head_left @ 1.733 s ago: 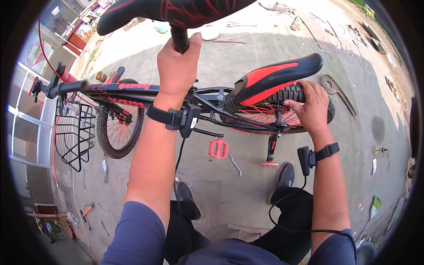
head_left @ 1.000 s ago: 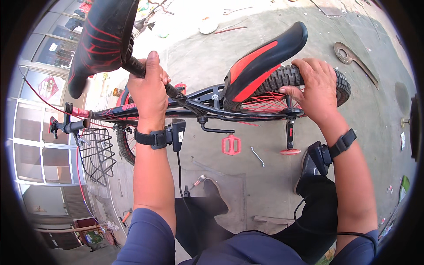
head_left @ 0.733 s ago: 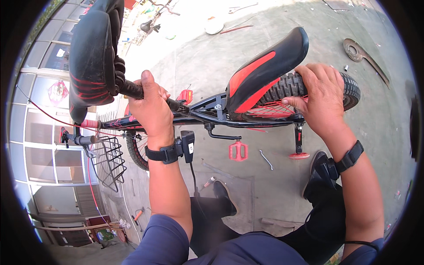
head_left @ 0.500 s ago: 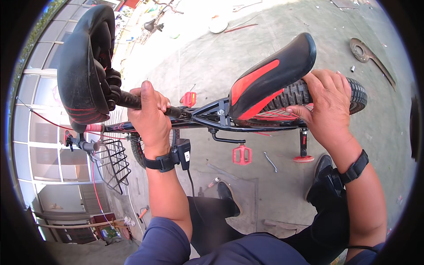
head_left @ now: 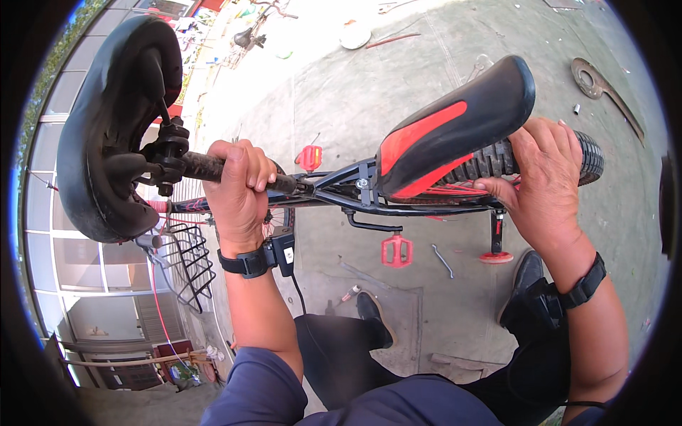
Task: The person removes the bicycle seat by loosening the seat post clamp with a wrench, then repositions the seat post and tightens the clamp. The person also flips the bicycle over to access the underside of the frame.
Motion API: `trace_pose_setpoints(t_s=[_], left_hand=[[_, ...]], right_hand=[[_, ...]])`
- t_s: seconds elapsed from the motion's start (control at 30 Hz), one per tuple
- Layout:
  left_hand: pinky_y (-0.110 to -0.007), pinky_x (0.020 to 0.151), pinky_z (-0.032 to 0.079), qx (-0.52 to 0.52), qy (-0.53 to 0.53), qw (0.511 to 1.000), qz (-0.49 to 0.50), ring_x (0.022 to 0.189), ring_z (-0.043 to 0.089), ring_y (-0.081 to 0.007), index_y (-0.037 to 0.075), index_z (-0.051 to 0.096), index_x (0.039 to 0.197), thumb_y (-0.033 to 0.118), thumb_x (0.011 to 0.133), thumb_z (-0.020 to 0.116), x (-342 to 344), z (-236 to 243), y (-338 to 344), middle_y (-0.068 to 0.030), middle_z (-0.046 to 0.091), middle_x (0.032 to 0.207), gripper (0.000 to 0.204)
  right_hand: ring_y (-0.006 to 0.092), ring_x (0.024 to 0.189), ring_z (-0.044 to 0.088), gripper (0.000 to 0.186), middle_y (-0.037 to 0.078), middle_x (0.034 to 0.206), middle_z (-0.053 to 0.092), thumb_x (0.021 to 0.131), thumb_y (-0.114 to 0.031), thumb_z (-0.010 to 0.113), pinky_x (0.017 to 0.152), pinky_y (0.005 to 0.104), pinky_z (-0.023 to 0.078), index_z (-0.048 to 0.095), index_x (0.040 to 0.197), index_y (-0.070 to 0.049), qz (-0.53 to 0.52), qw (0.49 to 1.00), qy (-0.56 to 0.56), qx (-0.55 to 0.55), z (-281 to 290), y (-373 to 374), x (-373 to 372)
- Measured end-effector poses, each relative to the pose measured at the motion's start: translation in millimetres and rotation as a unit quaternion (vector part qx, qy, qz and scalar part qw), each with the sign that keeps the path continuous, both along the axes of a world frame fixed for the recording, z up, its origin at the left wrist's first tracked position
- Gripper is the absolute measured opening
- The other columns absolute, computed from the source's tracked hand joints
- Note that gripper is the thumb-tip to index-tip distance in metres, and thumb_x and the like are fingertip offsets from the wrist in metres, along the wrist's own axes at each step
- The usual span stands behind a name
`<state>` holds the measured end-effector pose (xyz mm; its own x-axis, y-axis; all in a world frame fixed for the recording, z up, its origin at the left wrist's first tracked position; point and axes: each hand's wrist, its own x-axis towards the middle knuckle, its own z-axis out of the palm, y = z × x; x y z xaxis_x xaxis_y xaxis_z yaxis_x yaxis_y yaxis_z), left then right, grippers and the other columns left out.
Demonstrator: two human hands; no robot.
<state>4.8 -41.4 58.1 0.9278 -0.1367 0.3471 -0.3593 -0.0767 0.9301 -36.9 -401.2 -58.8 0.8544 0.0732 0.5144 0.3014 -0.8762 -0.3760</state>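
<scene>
A small bicycle lies across my view, its black frame (head_left: 284, 201) running left to right. My left hand (head_left: 238, 181) is closed round the black seat post (head_left: 204, 165) beneath a black saddle (head_left: 92, 135). The saddle is turned so that its underside and clamp show. The post meets the frame just right of that hand. At the right, my right hand (head_left: 545, 167) grips the knobbly rear tyre (head_left: 590, 160), thumb on the near side. Beside it a black-and-red mudguard (head_left: 455, 131) covers part of the wheel and its red spokes.
Red pedals (head_left: 397, 251) and a training wheel (head_left: 496, 257) stick out toward me. A black wire basket (head_left: 186, 263) hangs at the left. On the floor lie a spanner (head_left: 443, 261), a socket (head_left: 577, 109) and a long flat metal part (head_left: 604, 92). My shoes (head_left: 374, 316) stand close by.
The saddle has turned on its post and shifted left, showing more of its underside. The rear of the bicycle, with my right hand, has moved slightly right.
</scene>
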Motion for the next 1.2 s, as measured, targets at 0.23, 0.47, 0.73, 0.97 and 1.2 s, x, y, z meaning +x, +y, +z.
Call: trace_pose_setpoints(t_s=[0.23, 0.47, 0.73, 0.97, 1.2], left_hand=[[-0.028, 0.054, 0.044, -0.001, -0.076, 0.954, 0.29, 0.051, 0.045, -0.0106, 0.008, 0.048, 0.085, 0.027, 0.101, 0.069, -2.2, -9.8, -40.8, 0.001, 0.043, 0.058, 0.033], [-0.028, 0.055, 0.043, 0.026, -0.081, 0.937, 0.337, 0.053, 0.043, -0.0091, 0.009, 0.047, 0.084, 0.027, 0.103, 0.065, -2.1, -10.4, -48.7, 0.0025, 0.042, 0.06, 0.031], [-0.03, 0.054, 0.041, -0.004, -0.003, 1.0, 0.01, 0.051, 0.04, -0.0107, 0.01, 0.046, 0.08, 0.025, 0.104, 0.062, 1.8, 5.9, 0.5, 0.0014, 0.037, 0.06, 0.032], [-0.03, 0.053, 0.042, 0.02, -0.055, 0.969, 0.239, 0.049, 0.041, -0.0113, 0.01, 0.048, 0.081, 0.027, 0.105, 0.061, -2.7, -5.1, -34.2, 0.0017, 0.036, 0.058, 0.032], [-0.03, 0.057, 0.038, -0.043, -0.051, 0.997, -0.033, 0.051, 0.035, -0.0084, 0.015, 0.043, 0.073, 0.037, 0.108, 0.053, 9.0, 51.6, 1.9, 0.0047, 0.032, 0.06, 0.043]], right_hand=[[0.0314, 0.117, 0.054, 0.068, 0.007, 0.117, 0.062, 0.062, -0.036, 0.088, 0.111, 0.0493, 0.035, 0.062, 0.12, -0.01, 0.005, 1.0, -0.009, 0.006, 0.4, 2.1, 1.7], [0.0319, 0.116, 0.054, 0.067, 0.008, 0.117, 0.062, 0.063, -0.034, 0.088, 0.11, 0.0493, 0.036, 0.063, 0.12, -0.01, 0.006, 1.0, -0.016, 0.003, -1.6, 1.8, 2.2], [0.0318, 0.116, 0.054, 0.067, 0.008, 0.116, 0.062, 0.063, -0.035, 0.088, 0.109, 0.0484, 0.036, 0.063, 0.121, -0.009, 0.007, 1.0, -0.021, 0.0, -1.4, 0.6, 1.0], [0.0313, 0.116, 0.054, 0.066, 0.007, 0.116, 0.062, 0.064, -0.033, 0.088, 0.11, 0.0475, 0.035, 0.064, 0.12, -0.01, -0.003, 1.0, -0.01, -0.002, -0.1, 2.7, -0.3], [0.0305, 0.116, 0.054, 0.064, 0.006, 0.116, 0.062, 0.065, -0.031, 0.087, 0.108, 0.0466, 0.036, 0.064, 0.12, -0.01, 0.0, 1.0, -0.013, 0.005, -2.1, 0.4, 0.0]])
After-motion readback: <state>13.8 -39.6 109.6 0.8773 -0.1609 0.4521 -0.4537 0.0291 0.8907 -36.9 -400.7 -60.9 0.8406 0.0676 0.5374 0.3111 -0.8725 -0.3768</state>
